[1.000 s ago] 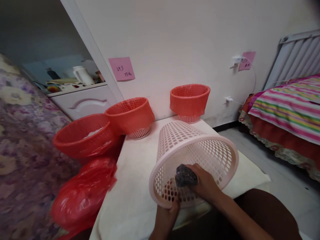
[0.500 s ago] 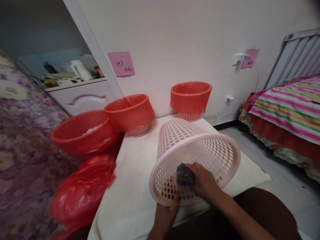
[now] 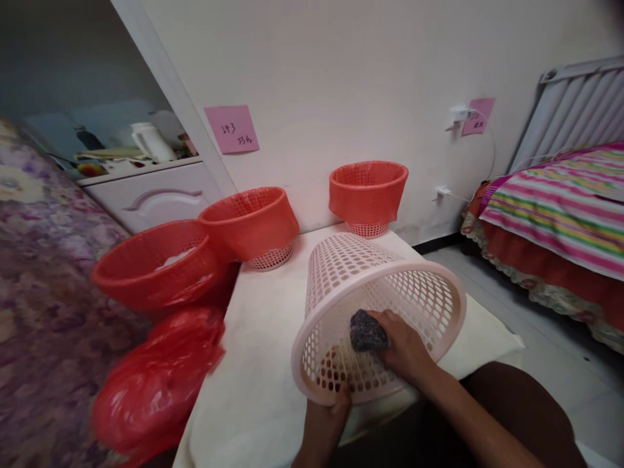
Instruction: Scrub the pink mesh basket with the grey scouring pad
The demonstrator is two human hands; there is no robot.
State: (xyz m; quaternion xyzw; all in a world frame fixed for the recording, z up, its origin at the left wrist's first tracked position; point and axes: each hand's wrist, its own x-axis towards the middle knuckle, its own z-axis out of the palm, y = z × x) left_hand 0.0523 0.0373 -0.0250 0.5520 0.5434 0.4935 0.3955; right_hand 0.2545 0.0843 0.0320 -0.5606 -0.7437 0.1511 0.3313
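A pale pink plastic wastebasket with a holed wall lies on its side on the covered table, its mouth tilted toward me. My left hand grips the lower rim, thumb inside and the other fingers hidden beneath. Inside the mouth, my right hand is closed on a dark grey cloth, bunched up and held near the inner wall.
Behind stand a wastebasket lined in red at right and another at left. Further left are a third red-lined basket and a red plastic bag. A bed stands at right.
My right hand has moved the grey cloth slightly up and to the right inside the wastebasket. My left hand keeps its hold on the rim. The whole view has shifted a little.
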